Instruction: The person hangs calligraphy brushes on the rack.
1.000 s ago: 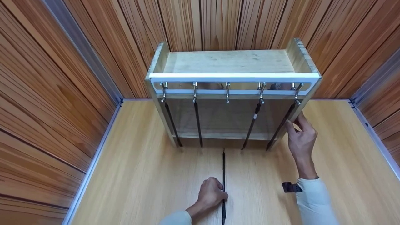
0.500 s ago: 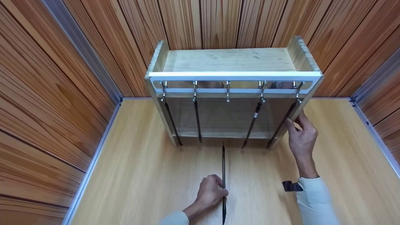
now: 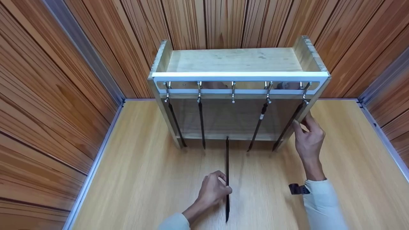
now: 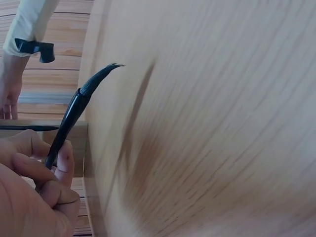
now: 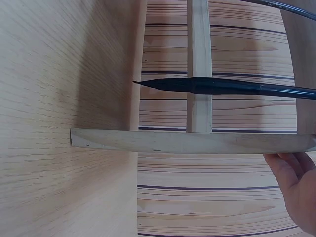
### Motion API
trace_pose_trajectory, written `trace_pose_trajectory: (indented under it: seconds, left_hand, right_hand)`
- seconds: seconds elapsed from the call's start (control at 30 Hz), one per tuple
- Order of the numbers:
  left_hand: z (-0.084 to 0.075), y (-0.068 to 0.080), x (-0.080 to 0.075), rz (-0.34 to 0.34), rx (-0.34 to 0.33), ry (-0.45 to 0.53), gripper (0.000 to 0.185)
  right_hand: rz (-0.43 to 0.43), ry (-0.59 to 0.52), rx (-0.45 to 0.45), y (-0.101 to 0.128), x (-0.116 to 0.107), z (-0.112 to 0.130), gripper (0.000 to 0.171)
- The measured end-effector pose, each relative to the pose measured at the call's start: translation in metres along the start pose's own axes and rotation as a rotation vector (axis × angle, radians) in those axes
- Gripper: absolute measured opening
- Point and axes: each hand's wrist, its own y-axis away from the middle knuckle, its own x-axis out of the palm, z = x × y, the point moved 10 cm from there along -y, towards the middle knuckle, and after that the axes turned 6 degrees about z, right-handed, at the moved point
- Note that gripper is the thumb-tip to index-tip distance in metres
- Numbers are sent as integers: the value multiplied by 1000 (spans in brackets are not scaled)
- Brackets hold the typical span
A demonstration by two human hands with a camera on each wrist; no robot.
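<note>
In the head view my left hand pinches a black calligraphy brush between thumb and fingers, in front of the wooden rack. The left wrist view shows its dark bristle tip pointing away from the hand, above the table. My right hand grips the rack's right side panel, thumb toward the front edge. Several brushes hang tip down from the metal hooks, among them a hanging brush close to that panel. The middle hook carries nothing.
A white rail with hooks runs along the rack's top front. The rack stands on the wood-grain table near the plank back wall. A metal strip edges the table's left side.
My left hand has lifted the brush off the table and moved slightly toward the rack; its far end now overlaps the rack's lower board. The right hand stays at the side panel.
</note>
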Motion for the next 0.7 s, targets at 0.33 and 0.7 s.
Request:
trace_pose_trajectory:
  seconds: [0.33,0.7]
  left_hand:
    - [-13,3,-9,-13,71,22,23]
    - [-39,4,-18,-74,205,-70,25]
  right_hand:
    - [-2,-30,-29,1,0,20,43]
    - [-14,-12,1,-1,0,-15,47]
